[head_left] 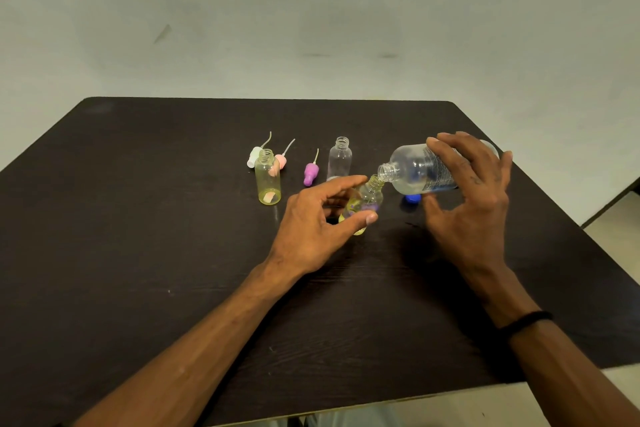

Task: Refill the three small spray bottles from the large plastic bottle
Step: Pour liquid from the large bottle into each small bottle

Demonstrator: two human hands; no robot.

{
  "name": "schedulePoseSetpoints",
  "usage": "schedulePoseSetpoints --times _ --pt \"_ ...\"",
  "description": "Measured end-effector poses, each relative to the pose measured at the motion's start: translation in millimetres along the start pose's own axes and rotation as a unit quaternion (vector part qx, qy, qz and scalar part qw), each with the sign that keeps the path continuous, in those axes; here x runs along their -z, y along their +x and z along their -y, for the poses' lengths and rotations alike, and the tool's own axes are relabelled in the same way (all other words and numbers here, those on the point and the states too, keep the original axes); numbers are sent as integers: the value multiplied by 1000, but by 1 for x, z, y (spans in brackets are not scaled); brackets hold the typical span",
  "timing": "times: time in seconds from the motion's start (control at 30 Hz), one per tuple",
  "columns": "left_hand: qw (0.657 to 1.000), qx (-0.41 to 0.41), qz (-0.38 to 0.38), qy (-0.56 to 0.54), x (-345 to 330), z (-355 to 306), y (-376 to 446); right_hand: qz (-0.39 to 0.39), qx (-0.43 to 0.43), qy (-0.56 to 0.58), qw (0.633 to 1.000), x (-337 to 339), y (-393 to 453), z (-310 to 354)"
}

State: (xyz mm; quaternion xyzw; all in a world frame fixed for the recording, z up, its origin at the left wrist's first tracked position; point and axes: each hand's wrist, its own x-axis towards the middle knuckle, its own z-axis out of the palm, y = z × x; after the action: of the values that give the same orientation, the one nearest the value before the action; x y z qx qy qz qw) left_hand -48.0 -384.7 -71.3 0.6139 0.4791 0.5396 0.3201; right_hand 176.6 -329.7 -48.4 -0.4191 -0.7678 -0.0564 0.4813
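Left hand (313, 222): the fingers are spread and gently curved. The thumb tip rests against the near side of a small yellow-tinted bottle (363, 203) at frame centre; the forefinger reaches across its far side. The bottle is held tilted, neck pointing to the upper right, uncapped.

Right hand (474, 198): the fingers are curled over the top of the large clear bottle (419, 170), right of centre, with the thumb underneath. The bottle is held nearly horizontal above the table, its open mouth at the neck of the small bottle; whether they touch cannot be determined. A black band (524, 321) circles the right wrist.

A blue cap (412, 198) lies on the table below the large bottle.

Upper centre: a clear small bottle (340, 158) stands upright, uncapped. Left of it, a second yellow small bottle (268, 177) stands upright, also uncapped. Three spray tops with dip tubes lie on the table: purple (310, 174) between the two upright bottles, pink (281, 160) and white (254, 155) just behind the yellow one.

All items sit on a dark table (138, 218).
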Motion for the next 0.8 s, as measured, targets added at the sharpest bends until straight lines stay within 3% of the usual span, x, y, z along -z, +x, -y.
schedulePoseSetpoints --times 0.8 --pt "1000 -1 3 3 1 0 0 -2 4 2 1000 0 1 2"
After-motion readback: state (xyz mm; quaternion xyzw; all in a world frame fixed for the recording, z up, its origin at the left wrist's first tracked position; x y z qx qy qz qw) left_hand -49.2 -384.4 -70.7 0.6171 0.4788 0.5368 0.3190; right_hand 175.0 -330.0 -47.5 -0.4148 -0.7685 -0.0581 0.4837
